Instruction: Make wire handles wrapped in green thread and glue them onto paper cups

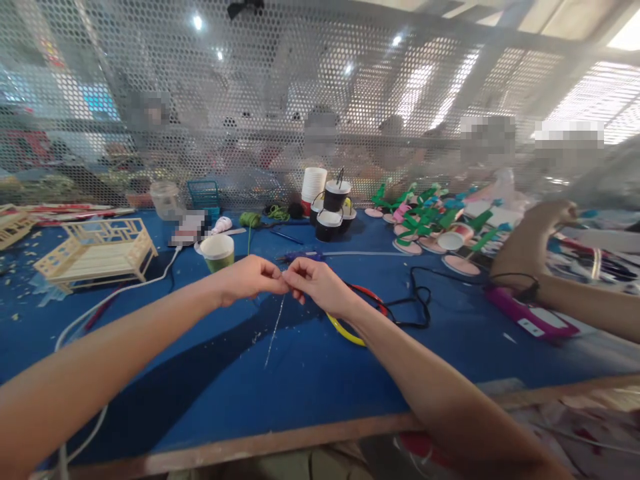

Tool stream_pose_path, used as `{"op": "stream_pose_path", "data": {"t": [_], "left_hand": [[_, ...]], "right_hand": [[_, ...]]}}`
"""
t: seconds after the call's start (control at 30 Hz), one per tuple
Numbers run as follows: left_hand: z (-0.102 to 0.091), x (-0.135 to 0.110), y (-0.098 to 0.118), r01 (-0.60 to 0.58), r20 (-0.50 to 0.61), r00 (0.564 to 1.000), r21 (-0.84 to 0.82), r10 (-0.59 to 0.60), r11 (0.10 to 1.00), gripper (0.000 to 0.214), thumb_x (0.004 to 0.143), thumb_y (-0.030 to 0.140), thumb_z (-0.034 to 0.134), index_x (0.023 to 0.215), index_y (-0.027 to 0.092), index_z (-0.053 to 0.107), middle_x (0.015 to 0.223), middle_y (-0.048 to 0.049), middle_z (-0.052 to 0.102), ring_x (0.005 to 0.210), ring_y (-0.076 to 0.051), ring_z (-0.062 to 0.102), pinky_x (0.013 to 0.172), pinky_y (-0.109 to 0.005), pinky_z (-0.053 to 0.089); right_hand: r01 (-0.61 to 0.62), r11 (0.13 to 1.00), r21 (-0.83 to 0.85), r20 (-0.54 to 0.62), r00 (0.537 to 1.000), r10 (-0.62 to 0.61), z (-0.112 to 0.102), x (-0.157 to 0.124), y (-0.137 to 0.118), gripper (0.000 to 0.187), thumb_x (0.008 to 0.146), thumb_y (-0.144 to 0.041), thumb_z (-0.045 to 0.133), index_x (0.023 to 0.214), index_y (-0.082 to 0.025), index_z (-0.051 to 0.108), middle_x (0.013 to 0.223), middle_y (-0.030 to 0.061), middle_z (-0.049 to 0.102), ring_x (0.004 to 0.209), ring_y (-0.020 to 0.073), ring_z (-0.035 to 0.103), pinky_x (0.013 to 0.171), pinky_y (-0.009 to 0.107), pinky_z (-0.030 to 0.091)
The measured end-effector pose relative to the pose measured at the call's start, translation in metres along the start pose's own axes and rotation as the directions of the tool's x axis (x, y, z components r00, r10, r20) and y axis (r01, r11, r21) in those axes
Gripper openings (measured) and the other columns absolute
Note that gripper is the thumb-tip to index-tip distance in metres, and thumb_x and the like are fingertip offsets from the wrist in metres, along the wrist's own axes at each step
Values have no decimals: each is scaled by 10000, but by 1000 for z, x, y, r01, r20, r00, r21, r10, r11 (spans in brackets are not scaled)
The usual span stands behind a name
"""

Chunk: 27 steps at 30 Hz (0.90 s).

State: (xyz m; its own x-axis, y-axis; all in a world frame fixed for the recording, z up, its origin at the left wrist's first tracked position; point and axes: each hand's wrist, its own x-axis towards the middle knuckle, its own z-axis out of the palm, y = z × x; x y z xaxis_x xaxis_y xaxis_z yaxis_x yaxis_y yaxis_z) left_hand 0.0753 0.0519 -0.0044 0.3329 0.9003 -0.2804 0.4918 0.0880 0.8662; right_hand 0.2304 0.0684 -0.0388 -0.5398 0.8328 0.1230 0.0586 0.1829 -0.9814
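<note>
My left hand (pixel 253 277) and my right hand (pixel 317 283) meet above the middle of the blue table (pixel 210 393), fingertips pinched together. From the pinch a thin whitish strand (pixel 276 331) hangs down towards the tabletop. The fingers cover its upper end. Below my right wrist lies a ring, yellow (pixel 345 331) on one side and red on the other, partly hidden by the forearm. Just beyond my fingers rests a blue glue gun (pixel 311 255) with a pale glue stick (pixel 365 253). A green and white paper cup (pixel 219 253) stands left of my left hand.
At left are a small wooden bed model (pixel 100 250) and a white cable (pixel 120 288). Black pots (pixel 329 227), green yarn (pixel 250 219) and plant-like crafts (pixel 415 227) stand farther back. A purple power strip (pixel 530 317) lies right, under another person's arm (pixel 520 247). A perforated screen (pixel 280 87) rises behind.
</note>
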Motion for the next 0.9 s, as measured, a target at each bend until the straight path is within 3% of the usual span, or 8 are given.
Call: {"op": "stream_pose_path", "data": {"t": [0.17,0.3,0.5,0.7,0.9], "left_hand": [[-15,23,24,-10,101,995,283,-19,959,136,553,283,618,580,155,582,429,70,319,410,-60,227,396,-224,145],[-15,34,39,-71,89,995,411,38,909,84,501,222,628,524,146,603,412,60,373,413,-60,263,410,-227,150],[-6,35,21,-90,33,996,244,84,966,139,555,279,588,588,144,590,406,74,318,394,-57,229,394,-219,147],[-5,11,-5,-33,28,999,118,30,993,175,590,319,582,596,146,555,457,72,337,406,-54,249,388,-202,172],[1,-5,-14,-22,-48,999,-34,21,999,231,591,356,608,577,141,525,480,69,368,442,-53,265,405,-195,192]], "right_hand": [[-1,1000,-7,-116,993,0,-4,4,2,248,703,-386,540,636,-170,440,450,-74,443,399,52,407,389,183,351],[13,1000,-13,-185,983,-15,-9,7,5,241,718,-386,517,638,-174,436,442,-76,445,380,51,395,384,185,333],[24,999,-27,-192,981,-29,-12,9,10,241,711,-380,529,625,-174,438,419,-78,444,366,50,390,381,183,322],[-44,998,35,-79,996,47,5,4,10,277,669,-410,578,623,-169,448,436,-75,447,385,53,407,372,179,337],[-76,992,97,-96,992,86,17,1,10,307,635,-422,614,606,-173,436,433,-82,436,382,49,405,360,170,332]]}}
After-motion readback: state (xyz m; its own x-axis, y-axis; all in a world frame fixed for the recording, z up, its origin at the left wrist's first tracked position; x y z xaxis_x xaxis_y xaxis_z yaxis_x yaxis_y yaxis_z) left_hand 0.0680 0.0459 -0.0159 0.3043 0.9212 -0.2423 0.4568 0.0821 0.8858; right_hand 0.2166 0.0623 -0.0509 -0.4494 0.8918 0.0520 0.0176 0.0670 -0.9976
